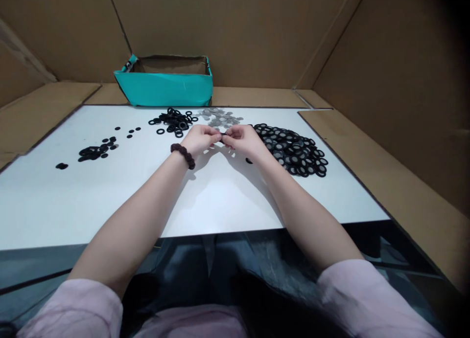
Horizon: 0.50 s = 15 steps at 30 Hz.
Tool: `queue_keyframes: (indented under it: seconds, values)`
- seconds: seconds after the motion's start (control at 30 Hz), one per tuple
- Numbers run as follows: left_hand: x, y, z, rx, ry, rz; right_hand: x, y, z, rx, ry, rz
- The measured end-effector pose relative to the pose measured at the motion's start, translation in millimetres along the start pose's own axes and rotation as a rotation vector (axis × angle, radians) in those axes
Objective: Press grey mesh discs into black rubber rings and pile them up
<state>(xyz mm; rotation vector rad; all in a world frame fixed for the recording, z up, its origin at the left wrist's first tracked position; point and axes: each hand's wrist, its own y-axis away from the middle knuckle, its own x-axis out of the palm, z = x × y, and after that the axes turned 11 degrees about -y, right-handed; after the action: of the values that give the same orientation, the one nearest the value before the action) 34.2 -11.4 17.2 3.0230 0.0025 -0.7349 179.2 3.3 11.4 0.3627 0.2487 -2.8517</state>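
My left hand (pixel 200 138) and my right hand (pixel 240 137) meet above the middle of the white table, fingertips pinched on one small black ring (pixel 222 138) between them. Fingers cover most of that ring, so whether a disc sits in it cannot be seen. Just behind the hands lies a scatter of grey discs (pixel 219 117). Loose black rings (pixel 172 120) form a pile beyond my left hand. Beside my right hand spreads a large heap of black rings with grey centres (pixel 293 149). Small solid black discs (pixel 94 152) lie farther left.
A turquoise open box (pixel 165 89) stands behind the table on a cardboard ledge. Brown cardboard walls (pixel 238 34) enclose the back and both sides. The white tabletop (pixel 220 201) ends at a front edge near my body.
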Motion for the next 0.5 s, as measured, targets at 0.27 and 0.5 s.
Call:
queue_keyframes:
  seconds: [0.27, 0.5]
  values:
    - [7.8, -1.1, 2.0, 0.069, -0.097, -0.137, 1.1, -1.1, 0.7, 0.061, -0.052, -0.062]
    - [8.5, -0.8, -1.6, 0.151, -0.091, -0.133, 0.5, 3.1, 16.3, 0.267, -0.328, -0.003]
